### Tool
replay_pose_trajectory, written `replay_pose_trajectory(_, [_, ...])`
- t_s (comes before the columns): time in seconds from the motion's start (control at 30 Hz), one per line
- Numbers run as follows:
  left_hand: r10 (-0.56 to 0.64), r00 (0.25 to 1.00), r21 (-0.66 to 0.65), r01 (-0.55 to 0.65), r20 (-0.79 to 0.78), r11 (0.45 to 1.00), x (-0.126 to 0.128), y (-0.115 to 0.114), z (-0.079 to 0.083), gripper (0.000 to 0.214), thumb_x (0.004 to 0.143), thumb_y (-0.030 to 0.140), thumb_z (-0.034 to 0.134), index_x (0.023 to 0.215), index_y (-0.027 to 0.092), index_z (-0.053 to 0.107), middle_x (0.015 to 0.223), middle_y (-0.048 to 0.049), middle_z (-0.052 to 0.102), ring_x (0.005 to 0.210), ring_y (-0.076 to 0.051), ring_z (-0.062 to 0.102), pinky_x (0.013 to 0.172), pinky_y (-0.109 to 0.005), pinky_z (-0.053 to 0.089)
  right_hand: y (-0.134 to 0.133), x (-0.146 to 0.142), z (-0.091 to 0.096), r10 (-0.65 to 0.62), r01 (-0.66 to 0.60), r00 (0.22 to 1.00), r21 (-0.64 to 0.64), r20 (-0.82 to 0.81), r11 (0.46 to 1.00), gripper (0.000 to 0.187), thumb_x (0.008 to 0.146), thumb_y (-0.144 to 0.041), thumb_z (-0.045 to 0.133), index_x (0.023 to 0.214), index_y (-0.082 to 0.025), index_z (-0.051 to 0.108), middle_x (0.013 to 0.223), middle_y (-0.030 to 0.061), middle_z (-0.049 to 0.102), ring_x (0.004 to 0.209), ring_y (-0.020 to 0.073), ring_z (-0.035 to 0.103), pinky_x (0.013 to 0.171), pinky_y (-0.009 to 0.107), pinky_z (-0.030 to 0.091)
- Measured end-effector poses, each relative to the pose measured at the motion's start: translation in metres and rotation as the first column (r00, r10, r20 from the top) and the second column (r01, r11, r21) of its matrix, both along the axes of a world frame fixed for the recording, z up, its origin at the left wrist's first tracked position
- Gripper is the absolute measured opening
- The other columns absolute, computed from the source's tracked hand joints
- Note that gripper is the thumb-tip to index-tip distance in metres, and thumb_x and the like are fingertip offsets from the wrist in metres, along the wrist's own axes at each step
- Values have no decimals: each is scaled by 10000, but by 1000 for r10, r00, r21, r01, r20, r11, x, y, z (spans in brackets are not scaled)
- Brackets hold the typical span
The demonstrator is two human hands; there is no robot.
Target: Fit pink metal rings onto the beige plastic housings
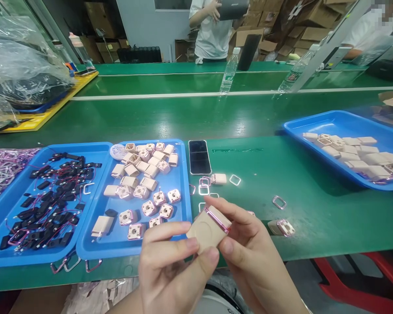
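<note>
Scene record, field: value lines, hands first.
left hand: holding beige case
right hand: holding same case, at the end with the pink band
left tray: black parts with wires
middle tray: many beige pieces
right tray: more beige pieces
phone: flat, right of middle tray
person: across the bench, holding dark object

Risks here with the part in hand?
1. Beige housing is pinched by fingertips of the left hand and right hand, so it might slip.
2. The thin pink band near its end sits at the right fingers; uneven pressure might skew it.
3. A loose frame lies flat on the green bench near the phone; a sleeve or hand might sweep it away.
</note>
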State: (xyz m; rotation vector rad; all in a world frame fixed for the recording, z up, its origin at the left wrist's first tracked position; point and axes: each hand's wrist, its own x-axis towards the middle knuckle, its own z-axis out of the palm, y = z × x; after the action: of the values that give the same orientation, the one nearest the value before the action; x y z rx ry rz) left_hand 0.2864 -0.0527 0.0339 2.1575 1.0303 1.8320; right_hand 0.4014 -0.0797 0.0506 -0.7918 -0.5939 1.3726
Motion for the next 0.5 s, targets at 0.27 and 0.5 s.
replay_pose_trajectory(0.27, [-147, 981, -16, 150, 123, 989, 4, 2, -3, 161, 825, 100, 763, 770, 195, 645, 859, 29, 533, 910, -114, 615, 719, -220, 615, 0, 1, 0, -19, 17, 997, 32, 70, 999, 331, 711, -420, 925, 1009, -357, 797, 964, 0, 659, 927, 153, 611, 821, 182, 533])
replay_pose_trajectory(0.5, [-149, 962, -47, 163, 228, 985, 14, -1, -7, 144, 875, 140, 719, 777, 164, 616, 884, 16, 516, 892, -118, 603, 689, -227, 601, -3, 2, 0, -62, 60, 989, 16, 138, 998, 382, 630, -466, 962, 942, -324, 795, 870, -9, 589, 788, 131, 541, 702, 174, 501])
